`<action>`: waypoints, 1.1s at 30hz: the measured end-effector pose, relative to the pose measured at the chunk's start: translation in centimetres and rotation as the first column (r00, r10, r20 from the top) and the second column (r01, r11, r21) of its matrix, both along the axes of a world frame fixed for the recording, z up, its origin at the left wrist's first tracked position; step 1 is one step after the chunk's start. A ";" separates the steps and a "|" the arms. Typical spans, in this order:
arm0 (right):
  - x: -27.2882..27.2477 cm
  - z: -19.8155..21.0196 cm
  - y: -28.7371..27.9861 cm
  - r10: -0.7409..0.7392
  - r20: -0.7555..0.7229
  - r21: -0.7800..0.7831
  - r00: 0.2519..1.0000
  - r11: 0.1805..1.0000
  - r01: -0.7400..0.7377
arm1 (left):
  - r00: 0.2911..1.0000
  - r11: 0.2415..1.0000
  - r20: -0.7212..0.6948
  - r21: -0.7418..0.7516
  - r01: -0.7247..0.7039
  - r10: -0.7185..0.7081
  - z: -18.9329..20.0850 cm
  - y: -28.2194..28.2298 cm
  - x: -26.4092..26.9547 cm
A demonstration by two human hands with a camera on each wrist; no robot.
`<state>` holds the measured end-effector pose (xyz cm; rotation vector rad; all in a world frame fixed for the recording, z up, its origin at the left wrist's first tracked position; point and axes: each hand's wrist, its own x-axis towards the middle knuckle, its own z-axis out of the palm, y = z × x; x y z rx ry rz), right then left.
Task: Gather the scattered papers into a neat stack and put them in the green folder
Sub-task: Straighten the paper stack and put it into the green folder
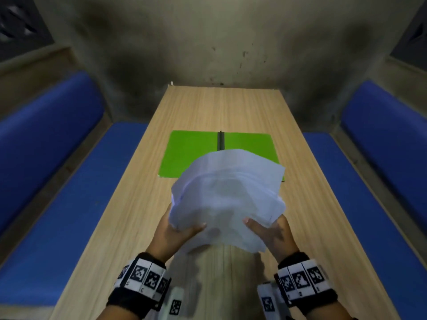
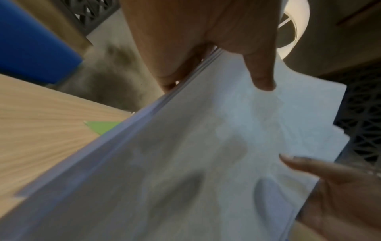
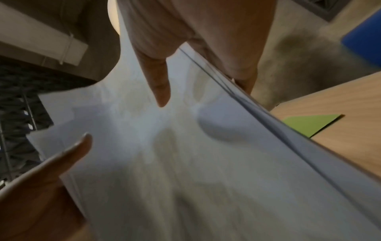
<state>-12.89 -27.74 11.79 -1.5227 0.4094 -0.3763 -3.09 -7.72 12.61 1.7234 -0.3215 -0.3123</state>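
Observation:
A loose bundle of white papers point(image 1: 227, 197) is lifted off the table, its sheets fanned and uneven. My left hand point(image 1: 178, 232) grips its near left edge, thumb on top and fingers underneath. My right hand point(image 1: 270, 232) grips the near right edge the same way. The green folder point(image 1: 184, 153) lies open and flat on the table beyond the papers, its dark spine clip point(image 1: 221, 140) in the middle; the papers hide its near right part. In the left wrist view the papers point(image 2: 206, 154) fill the frame under my thumb point(image 2: 261, 73). The right wrist view shows the papers point(image 3: 206, 163) and a folder corner point(image 3: 309, 124).
The long wooden table point(image 1: 208, 107) runs away from me to a stained grey wall point(image 1: 219, 42). Blue padded benches stand on the left point(image 1: 57, 181) and right point(image 1: 369, 181) of it. Bare wood shows around and beyond the folder.

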 end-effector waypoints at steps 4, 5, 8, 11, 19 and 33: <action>1.4 0.5 -0.2 -0.124 -0.011 -0.002 0.992 0.992 0.124 | 0.994 0.996 0.090 -0.075 -0.056 0.063 1.5 -0.1 0.6; 1.5 0.6 -0.2 -0.142 0.002 -0.011 0.990 0.990 0.142 | 0.992 0.990 0.094 -0.117 -0.076 0.087 1.6 -0.1 0.7; 1.3 0.1 -0.1 -0.121 0.018 0.001 0.993 0.993 0.121 | 0.994 0.981 0.062 -0.175 -0.084 0.096 1.1 0.3 0.7; 1.0 0.5 -0.6 -0.062 -0.007 -0.074 0.998 0.995 0.061 | 0.996 0.988 0.031 -0.131 -0.077 0.082 -0.3 0.5 0.8; 0.9 12.8 0.0 -0.076 0.314 -0.863 0.946 0.393 0.318 | 0.994 0.989 0.001 -0.106 -0.104 0.105 -0.9 0.7 1.4; 3.3 9.5 3.5 -0.021 -0.233 -0.972 0.972 0.033 -0.232 | 0.996 0.992 0.002 -0.092 -0.089 0.089 -0.7 0.8 1.4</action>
